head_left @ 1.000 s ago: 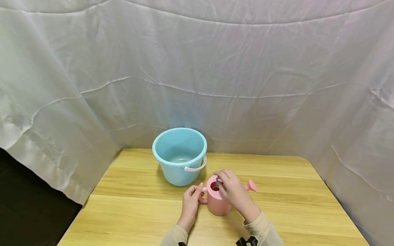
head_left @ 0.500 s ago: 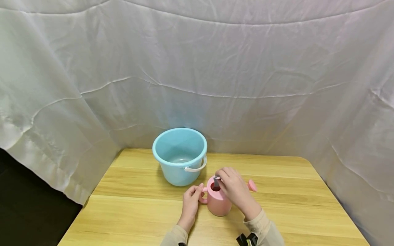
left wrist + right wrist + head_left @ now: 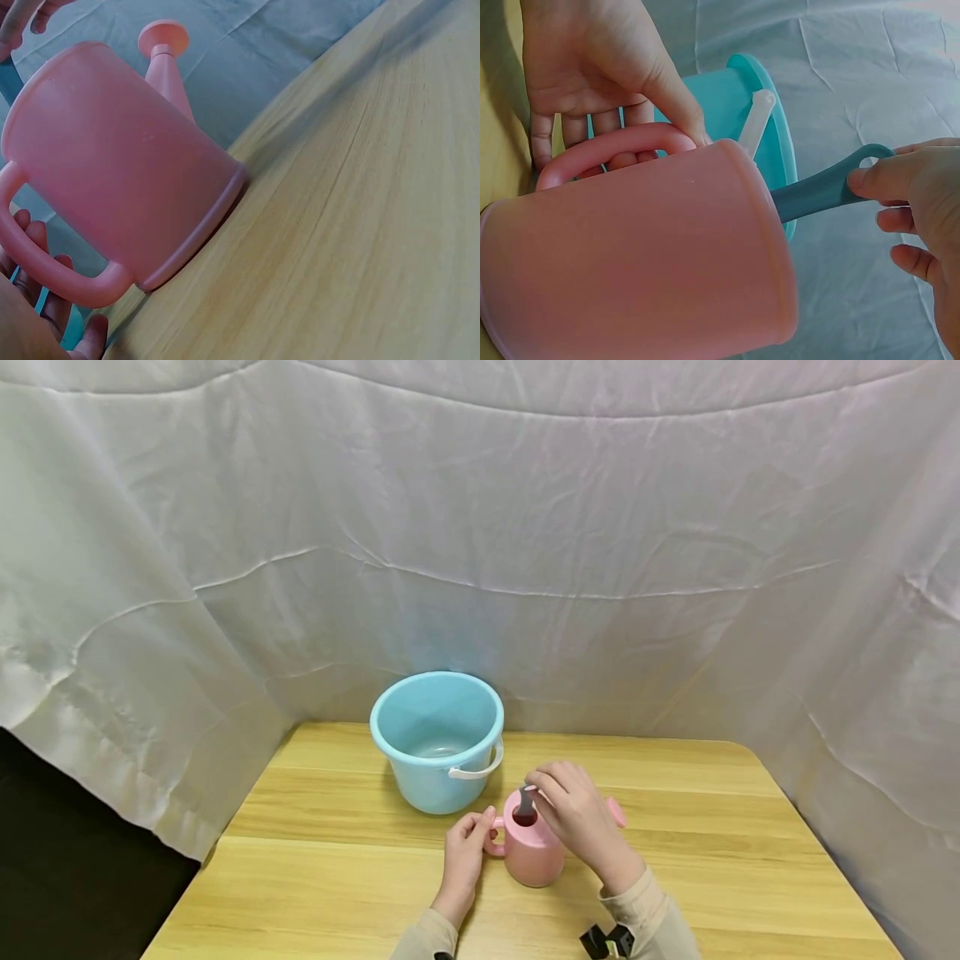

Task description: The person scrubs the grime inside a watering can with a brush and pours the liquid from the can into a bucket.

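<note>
A pink watering can [image 3: 534,862] stands upright on the table, its spout and rose pointing right. My left hand [image 3: 462,860] grips its loop handle, thumb near the top and fingers behind the loop, as the right wrist view shows. My right hand [image 3: 581,822] is above the can's opening. Its thumb and fingers pinch the end of a grey-blue handle [image 3: 821,187] with a hole in it. The lower part of this handled tool is hidden inside the can, so I cannot tell its kind.
A light blue bucket [image 3: 438,781] with a white bail handle [image 3: 476,772] stands behind the can, to the left. Pale grey curtains [image 3: 525,568] hang around the back and sides of the wooden table [image 3: 330,893].
My right hand has risen slightly and drawn a little more of the grey-blue handle up out of the opening. The left hand, can and bucket stay in place.
</note>
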The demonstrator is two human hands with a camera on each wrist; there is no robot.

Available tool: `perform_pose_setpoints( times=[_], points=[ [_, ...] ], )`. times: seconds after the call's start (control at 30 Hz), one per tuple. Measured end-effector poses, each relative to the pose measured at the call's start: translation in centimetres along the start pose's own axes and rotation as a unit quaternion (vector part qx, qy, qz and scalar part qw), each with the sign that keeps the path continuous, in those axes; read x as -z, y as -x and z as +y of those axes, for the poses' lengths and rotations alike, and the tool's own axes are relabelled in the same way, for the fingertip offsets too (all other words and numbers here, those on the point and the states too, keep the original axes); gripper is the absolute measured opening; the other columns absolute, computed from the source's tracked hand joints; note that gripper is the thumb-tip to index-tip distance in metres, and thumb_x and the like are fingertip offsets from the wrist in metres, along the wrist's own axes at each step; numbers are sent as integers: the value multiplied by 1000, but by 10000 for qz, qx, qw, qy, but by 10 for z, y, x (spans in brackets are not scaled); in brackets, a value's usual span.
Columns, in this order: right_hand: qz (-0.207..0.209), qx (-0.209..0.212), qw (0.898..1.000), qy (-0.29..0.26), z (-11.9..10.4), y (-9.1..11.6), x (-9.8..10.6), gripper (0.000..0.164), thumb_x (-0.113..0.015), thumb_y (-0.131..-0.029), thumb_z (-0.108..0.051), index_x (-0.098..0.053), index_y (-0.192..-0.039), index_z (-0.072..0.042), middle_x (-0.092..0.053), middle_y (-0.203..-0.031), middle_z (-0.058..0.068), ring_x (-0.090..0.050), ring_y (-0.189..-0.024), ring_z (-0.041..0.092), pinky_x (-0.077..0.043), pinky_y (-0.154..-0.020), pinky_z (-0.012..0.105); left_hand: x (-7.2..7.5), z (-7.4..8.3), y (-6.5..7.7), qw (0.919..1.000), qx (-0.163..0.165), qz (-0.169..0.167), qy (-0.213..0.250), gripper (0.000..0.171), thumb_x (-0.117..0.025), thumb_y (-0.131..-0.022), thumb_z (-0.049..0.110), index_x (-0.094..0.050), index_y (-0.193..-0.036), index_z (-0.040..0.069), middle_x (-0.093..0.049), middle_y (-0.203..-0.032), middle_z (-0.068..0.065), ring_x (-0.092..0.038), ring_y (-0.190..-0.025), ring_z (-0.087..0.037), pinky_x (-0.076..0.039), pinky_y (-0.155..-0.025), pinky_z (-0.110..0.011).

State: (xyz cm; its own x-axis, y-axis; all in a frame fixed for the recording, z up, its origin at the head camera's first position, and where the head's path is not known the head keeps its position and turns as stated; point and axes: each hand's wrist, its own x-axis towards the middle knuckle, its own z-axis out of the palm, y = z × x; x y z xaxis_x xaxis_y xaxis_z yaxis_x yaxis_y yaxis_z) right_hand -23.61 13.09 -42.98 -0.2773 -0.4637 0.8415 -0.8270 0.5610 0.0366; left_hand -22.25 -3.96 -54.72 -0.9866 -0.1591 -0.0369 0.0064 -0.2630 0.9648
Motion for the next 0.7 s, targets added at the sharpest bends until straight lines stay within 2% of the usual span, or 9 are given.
perform_pose_setpoints(
  times=[0.23, 0.43, 0.7],
  points=[
    [-176, -211, 9996, 43, -1, 2, -1, 19, -76, -75, -3, -66, -92, -6, -62, -89, 3, -58, -82, 19, -49, -69, 34, 0, -1, 0, 10000, 30, 18, 29, 41, -67, -92, 34, -61, -86, -6, -55, -74, -2, -60, -53, -15, -62, -65, -34],
    [-463, -356, 9981, 176, -3, 8, -8, 21, -78, -73, -2, -64, -88, -8, -59, -82, 0, -56, -76, 17, -48, -66, 32, 0, -2, 0, 10000, 7, 0, 29, 44, -66, -93, 34, -60, -87, -9, -55, -73, -1, -59, -53, -15, -62, -64, -35],
    [-826, -800, 9928, 347, -6, 15, -13, 22, -78, -75, -3, -66, -93, -9, -60, -82, -1, -56, -76, 15, -51, -68, 31, 0, -1, 0, 10000, 16, -14, 2, 39, -67, -92, 35, -63, -86, -4, -55, -74, -1, -63, -54, -23, -62, -68, -38]
  ],
)
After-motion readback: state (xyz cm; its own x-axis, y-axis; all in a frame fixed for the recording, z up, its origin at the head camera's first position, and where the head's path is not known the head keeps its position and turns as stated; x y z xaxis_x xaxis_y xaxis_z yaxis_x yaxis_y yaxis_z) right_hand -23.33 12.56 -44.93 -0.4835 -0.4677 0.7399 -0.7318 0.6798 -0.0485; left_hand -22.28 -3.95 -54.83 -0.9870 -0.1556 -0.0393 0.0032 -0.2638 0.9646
